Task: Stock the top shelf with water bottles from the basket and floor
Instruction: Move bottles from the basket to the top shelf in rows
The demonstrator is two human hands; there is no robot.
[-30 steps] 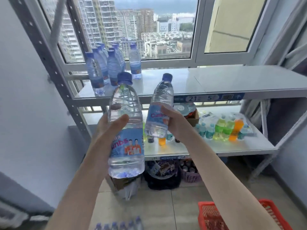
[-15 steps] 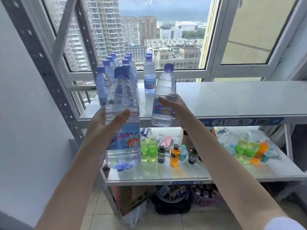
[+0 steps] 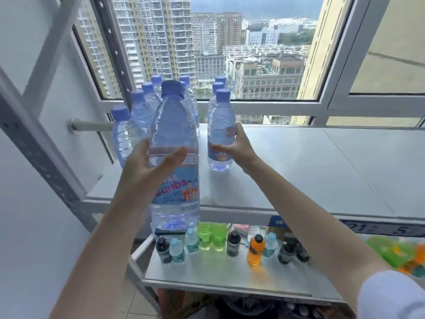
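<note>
— Where's the big one?
— The left hand (image 3: 147,166) is wrapped round the large water bottle (image 3: 174,139), held at the front edge of the top shelf (image 3: 299,169), not yet set down.
— And the other?
— The right hand (image 3: 236,146) grips a smaller bottle (image 3: 220,125) that seems to stand on the shelf. At the shelf's back left, a cluster of bottles (image 3: 138,109) is already stocked.

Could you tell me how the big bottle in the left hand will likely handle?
The big bottle looks full, so probably heavy for the left hand. Its ribbed clear plastic may flex under a squeeze. Tall and narrow, it could tip if set down crooked.
</note>
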